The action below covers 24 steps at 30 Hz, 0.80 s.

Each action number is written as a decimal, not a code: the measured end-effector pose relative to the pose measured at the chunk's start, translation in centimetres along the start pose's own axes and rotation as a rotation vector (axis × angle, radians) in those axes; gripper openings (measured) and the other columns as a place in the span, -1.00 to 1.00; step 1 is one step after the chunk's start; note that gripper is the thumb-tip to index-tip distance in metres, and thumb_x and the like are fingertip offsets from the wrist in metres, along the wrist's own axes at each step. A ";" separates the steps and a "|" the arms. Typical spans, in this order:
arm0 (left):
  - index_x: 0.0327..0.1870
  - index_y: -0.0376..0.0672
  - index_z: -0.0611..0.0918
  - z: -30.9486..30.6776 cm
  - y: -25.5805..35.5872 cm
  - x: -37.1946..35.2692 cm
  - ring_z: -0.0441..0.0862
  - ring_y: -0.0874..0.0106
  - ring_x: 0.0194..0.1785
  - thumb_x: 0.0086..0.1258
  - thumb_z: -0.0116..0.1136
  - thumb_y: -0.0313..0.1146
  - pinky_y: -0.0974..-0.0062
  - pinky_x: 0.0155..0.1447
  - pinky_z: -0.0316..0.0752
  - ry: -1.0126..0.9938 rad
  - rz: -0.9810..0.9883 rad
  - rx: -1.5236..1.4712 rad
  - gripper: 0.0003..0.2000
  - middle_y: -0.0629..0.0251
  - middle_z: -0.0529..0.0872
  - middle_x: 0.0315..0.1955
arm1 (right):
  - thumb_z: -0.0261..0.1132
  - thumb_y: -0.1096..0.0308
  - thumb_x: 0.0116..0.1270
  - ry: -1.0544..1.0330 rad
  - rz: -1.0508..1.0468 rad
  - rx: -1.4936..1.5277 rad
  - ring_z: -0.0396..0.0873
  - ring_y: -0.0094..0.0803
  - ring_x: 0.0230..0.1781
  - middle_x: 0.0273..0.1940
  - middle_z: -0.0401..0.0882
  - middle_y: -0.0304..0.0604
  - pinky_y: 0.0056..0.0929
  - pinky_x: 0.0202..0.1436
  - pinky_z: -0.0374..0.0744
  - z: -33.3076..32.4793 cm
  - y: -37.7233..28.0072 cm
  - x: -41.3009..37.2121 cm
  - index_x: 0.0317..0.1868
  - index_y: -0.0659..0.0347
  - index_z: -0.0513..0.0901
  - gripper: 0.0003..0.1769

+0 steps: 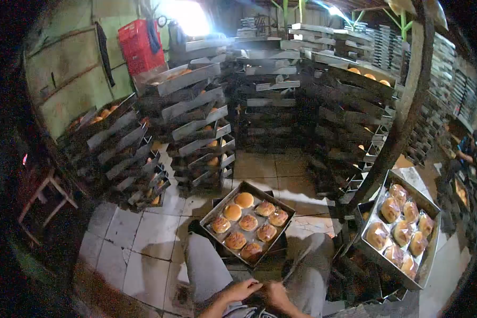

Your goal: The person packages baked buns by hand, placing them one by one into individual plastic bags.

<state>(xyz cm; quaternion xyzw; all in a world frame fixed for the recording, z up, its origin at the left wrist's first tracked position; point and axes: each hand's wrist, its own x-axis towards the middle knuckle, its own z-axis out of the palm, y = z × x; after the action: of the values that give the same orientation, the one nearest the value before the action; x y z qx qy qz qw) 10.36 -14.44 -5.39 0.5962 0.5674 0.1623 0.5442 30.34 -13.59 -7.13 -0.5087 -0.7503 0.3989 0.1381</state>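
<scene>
My left hand and my right hand are close together above my lap, at the bottom of the head view. Both have their fingers closed in a pinch; whatever may be between them is too small to make out. Just beyond them, between my knees, a square metal tray holds several round buns. Two are plain and golden, such as the plain bun; the others, like the topped bun, have browned tops. Some of these look shiny, as if in clear wrap.
To my right, a tray of buns in clear plastic, such as the wrapped bun, sits on other trays. Tall tray stacks stand ahead, beside a wooden post. Red crates are at the back left. A person is at far right.
</scene>
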 end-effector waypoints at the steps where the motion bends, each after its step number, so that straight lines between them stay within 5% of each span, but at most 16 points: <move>1: 0.19 -0.26 0.60 0.1 0.2 0.0 0.68 0.09 0.11 0.57 0.09 -0.01 0.25 0.20 0.52 -0.001 -0.003 0.012 -0.53 -0.06 0.75 -0.05 | 0.33 0.41 0.15 0.006 -0.002 0.011 0.65 0.15 0.00 -0.07 0.68 0.24 0.05 0.05 0.58 -1.3 -0.1 -0.1 0.01 0.28 0.72 -0.62; 3: 0.18 -0.29 0.59 0.6 0.1 -0.1 0.69 0.10 0.09 0.46 0.17 -0.29 0.27 0.19 0.54 0.097 0.129 -0.043 -0.64 -0.03 0.76 -0.04 | 0.37 0.42 0.11 0.264 -0.197 -0.026 0.65 0.19 -0.03 -0.12 0.68 0.26 0.04 0.02 0.59 -4.7 -0.3 0.7 -0.04 0.31 0.73 -0.64; 6: 0.19 -0.25 0.60 0.0 0.8 1.8 0.69 0.15 0.11 0.30 0.14 -0.50 0.31 0.21 0.52 0.161 0.077 0.023 -0.61 0.01 0.77 -0.03 | 0.40 0.42 0.11 0.232 -0.252 0.056 0.65 0.21 -0.04 -0.09 0.69 0.23 -0.01 0.05 0.61 -8.0 -0.5 1.6 -0.02 0.33 0.72 -0.61; 9: 0.16 -0.18 0.62 -3.9 6.1 1.8 0.69 0.12 0.10 0.24 0.16 -0.55 0.25 0.22 0.51 0.185 0.007 0.159 -0.59 0.01 0.77 -0.06 | 0.40 0.35 0.20 0.141 -0.209 0.103 0.64 0.22 0.02 0.02 0.67 0.26 -0.04 0.09 0.61 -10.5 -2.8 1.8 0.11 0.36 0.67 -0.54; 11: 0.13 -0.14 0.64 -5.1 5.1 2.9 0.67 0.10 0.12 0.21 0.17 -0.53 0.20 0.25 0.48 0.163 0.140 0.386 -0.60 0.05 0.77 -0.04 | 0.42 0.27 0.25 -0.249 -0.147 0.000 0.64 0.21 0.06 0.06 0.66 0.27 -0.05 0.12 0.61 -12.5 -5.7 1.7 0.19 0.35 0.62 -0.47; 15: 0.11 -0.05 0.68 -6.9 8.7 0.7 0.63 0.13 0.19 0.18 0.18 -0.53 0.15 0.35 0.35 0.130 0.408 0.771 -0.58 0.14 0.77 -0.03 | 0.44 0.23 0.25 -0.092 -0.354 0.103 0.65 0.16 0.08 0.06 0.67 0.26 -0.11 0.18 0.61 -11.8 -8.2 0.9 0.21 0.41 0.58 -0.42; 18: 0.10 -0.06 0.68 -6.7 9.9 -0.8 0.63 0.19 0.19 0.17 0.19 -0.59 0.14 0.43 0.26 0.325 0.618 0.657 -0.58 0.17 0.77 -0.03 | 0.45 0.18 0.26 -0.104 -0.389 0.078 0.51 0.16 0.32 0.23 0.54 0.35 -0.12 0.41 0.47 -9.4 -7.7 1.4 0.35 0.45 0.43 -0.24; 19: 0.12 -0.06 0.67 -6.6 9.4 -1.0 0.61 0.20 0.24 0.18 0.18 -0.58 0.11 0.44 0.24 0.426 0.731 0.607 -0.57 0.20 0.77 -0.02 | 0.47 0.17 0.23 -0.048 -0.480 0.058 0.31 0.20 0.44 0.36 0.35 0.40 -0.07 0.51 0.33 -7.7 -6.9 2.1 0.43 0.46 0.31 -0.12; 20: 0.13 -0.08 0.68 -6.8 6.7 0.2 0.44 0.11 0.42 0.18 0.26 -0.48 0.01 0.50 0.13 0.459 0.706 0.663 -0.58 0.15 0.65 0.22 | 0.50 0.15 0.19 0.003 -0.566 0.036 0.11 0.24 0.57 0.48 0.17 0.45 -0.02 0.61 0.18 -6.2 -6.0 2.2 0.50 0.48 0.18 0.01; 21: 0.13 -0.08 0.68 -7.0 7.6 -0.8 0.44 0.11 0.42 0.18 0.26 -0.48 0.01 0.50 0.13 0.457 0.701 0.647 -0.58 0.15 0.65 0.22 | 0.50 0.15 0.19 -0.010 -0.554 0.033 0.11 0.24 0.57 0.48 0.17 0.45 -0.02 0.61 0.18 -6.4 -6.7 2.5 0.50 0.48 0.18 0.01; 23: 0.22 -0.09 0.63 -8.3 11.4 -2.9 0.21 -0.03 0.55 0.21 0.32 -0.35 -0.06 0.58 -0.02 0.476 0.523 0.727 -0.52 0.04 0.37 0.47 | 0.53 0.24 0.04 0.023 -0.496 -0.425 -0.26 0.26 0.65 0.60 -0.21 0.40 -0.02 0.69 -0.05 -8.1 -9.2 4.8 0.59 0.42 -0.03 0.22; 24: 0.35 -0.13 0.55 -9.1 11.1 -2.4 0.03 -0.12 0.61 0.25 0.36 -0.22 -0.03 0.62 -0.11 0.398 0.640 0.628 -0.40 -0.04 0.10 0.59 | 0.53 0.24 0.04 0.005 -0.493 -0.434 -0.26 0.26 0.65 0.60 -0.21 0.40 -0.02 0.69 -0.05 -7.9 -9.2 6.1 0.59 0.42 -0.03 0.22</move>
<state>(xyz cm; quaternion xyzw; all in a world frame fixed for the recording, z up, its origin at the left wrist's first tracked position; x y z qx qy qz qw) 7.86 -9.66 8.14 0.8335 0.4701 0.2533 0.1422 26.45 -6.09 3.58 -0.3304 -0.9180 0.1830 0.1206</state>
